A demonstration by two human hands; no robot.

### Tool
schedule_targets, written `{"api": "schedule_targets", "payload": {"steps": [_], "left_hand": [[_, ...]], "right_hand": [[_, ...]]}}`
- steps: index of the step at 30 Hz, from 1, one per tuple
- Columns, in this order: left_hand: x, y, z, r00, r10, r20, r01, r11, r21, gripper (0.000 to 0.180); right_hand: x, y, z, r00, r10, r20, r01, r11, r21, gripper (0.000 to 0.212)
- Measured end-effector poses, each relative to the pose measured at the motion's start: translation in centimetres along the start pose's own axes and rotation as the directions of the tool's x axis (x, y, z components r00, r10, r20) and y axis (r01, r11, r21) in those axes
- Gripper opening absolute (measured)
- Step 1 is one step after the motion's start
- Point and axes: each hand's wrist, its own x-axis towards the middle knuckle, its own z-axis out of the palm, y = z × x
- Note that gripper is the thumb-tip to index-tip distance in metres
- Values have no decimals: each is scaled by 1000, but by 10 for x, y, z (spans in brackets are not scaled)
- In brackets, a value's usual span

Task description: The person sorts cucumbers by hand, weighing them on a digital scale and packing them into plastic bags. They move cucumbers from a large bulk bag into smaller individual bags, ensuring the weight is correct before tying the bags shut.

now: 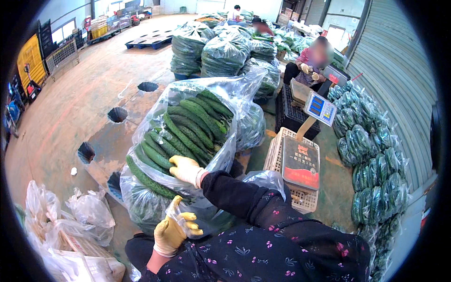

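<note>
A large clear plastic bag stands open in front of me, filled with long green cucumbers. My right hand, in a pale yellow glove, reaches into its near side with bent fingers closed over a cucumber; the fingertips are partly hidden. Closer to my body, my left hand, gloved too, has its fingers curled on thin clear plastic film. One long cucumber lies along the bag's near left side, just beyond my left hand.
A scale rests on a cream crate to my right. Bagged cucumbers line the shutter wall. Bulging bags stand beyond, near a seated person. Loose plastic bags lie at left; a holed pallet is underneath.
</note>
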Motion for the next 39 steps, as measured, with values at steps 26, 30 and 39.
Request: {"api": "schedule_targets", "payload": {"steps": [26, 30, 39], "left_hand": [[-4, -11, 38, 1000, -25, -1, 25, 998, 57, 88], [8, -18, 59, 984, -61, 166, 74, 995, -74, 80], [-9, -10, 65, 997, 66, 46, -57, 983, -175, 81]], "right_hand": [[-123, 38, -117, 912, -407, 48, 77, 287, 955, 59], [-141, 47, -85, 860, -510, -2, 22, 34, 999, 28], [-134, 186, -46, 854, 7, 520, 152, 953, -262, 43]]}}
